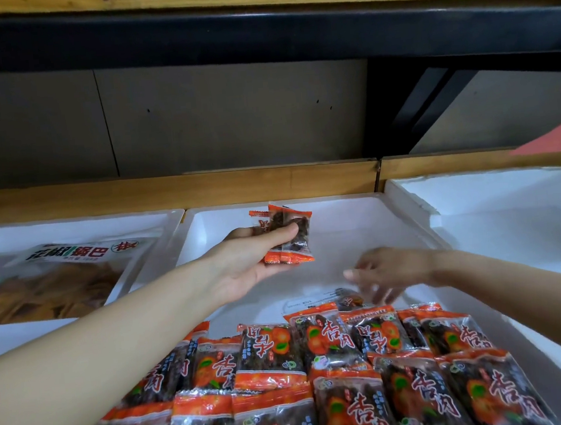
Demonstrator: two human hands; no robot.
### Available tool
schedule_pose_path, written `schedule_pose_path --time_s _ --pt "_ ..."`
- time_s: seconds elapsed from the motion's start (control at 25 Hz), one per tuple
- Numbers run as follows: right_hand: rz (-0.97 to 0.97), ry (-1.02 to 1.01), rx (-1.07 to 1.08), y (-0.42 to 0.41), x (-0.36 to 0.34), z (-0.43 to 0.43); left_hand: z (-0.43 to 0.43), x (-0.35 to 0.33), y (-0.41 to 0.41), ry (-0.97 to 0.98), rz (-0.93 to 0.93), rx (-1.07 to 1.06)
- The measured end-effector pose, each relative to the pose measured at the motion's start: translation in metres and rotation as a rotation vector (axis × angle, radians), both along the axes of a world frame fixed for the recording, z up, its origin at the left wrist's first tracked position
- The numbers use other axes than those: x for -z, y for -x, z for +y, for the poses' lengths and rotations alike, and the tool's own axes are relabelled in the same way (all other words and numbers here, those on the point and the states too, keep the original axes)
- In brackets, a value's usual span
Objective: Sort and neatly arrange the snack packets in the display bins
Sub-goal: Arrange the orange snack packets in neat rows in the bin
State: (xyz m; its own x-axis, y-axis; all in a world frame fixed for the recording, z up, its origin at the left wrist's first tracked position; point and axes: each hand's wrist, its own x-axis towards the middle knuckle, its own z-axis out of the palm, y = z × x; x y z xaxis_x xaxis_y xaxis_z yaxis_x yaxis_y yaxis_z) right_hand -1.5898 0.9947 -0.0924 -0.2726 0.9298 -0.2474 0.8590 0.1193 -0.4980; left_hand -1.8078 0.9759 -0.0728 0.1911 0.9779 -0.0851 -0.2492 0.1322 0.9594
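Far left, the left bin (174, 219) carries a large pouch (72, 266) lying flat, its print upside down from here. Next along, the left hand (243, 270) hangs palm-up over the middle bin (359, 225), with the thumb clamped across a small stack of held packets (288, 235). Their long axis runs away from the person, orange crimped ends near and far, and the stack is fanned a little at the far end.

At the near end of that bin, the rows of packets (322, 379) lie overlapped like shingles, long axes front to back. Most labels read upright, but at least two are turned the other way, so I'd say the tidying is only partly done.

These look light: slick film round a soft, lumpy filling, likely to slide off one another. The best hold is across the middle with a thumb on top, or a pinch on a crimped end.

Right of centre, a loose packet (347, 300) lies flat just behind the rows, skewed off their line. The right hand (394, 273) hovers over it with fingers spread, holding nothing. It is blurred, so I can't tell whether it touches the packet. Far right, the right bin (478, 220) shows white foam.
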Motion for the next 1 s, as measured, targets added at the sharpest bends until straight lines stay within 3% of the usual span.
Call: schedule_pose_path --time_s 0.08,0.2,0.32,0.56,0.8,1.0 --pt "-0.005 0.122 0.081 0.004 0.007 0.002 -0.001 0.001 0.0 0.015 -0.013 -0.021" --pt "0.034 0.148 0.135 0.015 0.011 0.004 -0.002 0.003 0.001 0.025 -0.029 -0.049" --pt "0.208 0.176 0.23 0.023 0.012 0.005 -0.004 0.004 0.002 0.026 -0.021 -0.071" --pt "0.538 -0.053 0.344 0.018 -0.009 -0.009 -0.016 -0.001 0.002 -0.036 0.047 -0.073" --pt "0.837 -0.085 0.341 -0.004 -0.037 -0.047 -0.04 -0.007 -0.016 -0.089 0.122 -0.07" --pt "0.766 -0.105 0.293 -0.034 -0.043 -0.084 -0.063 -0.007 -0.035 -0.083 0.156 -0.004"
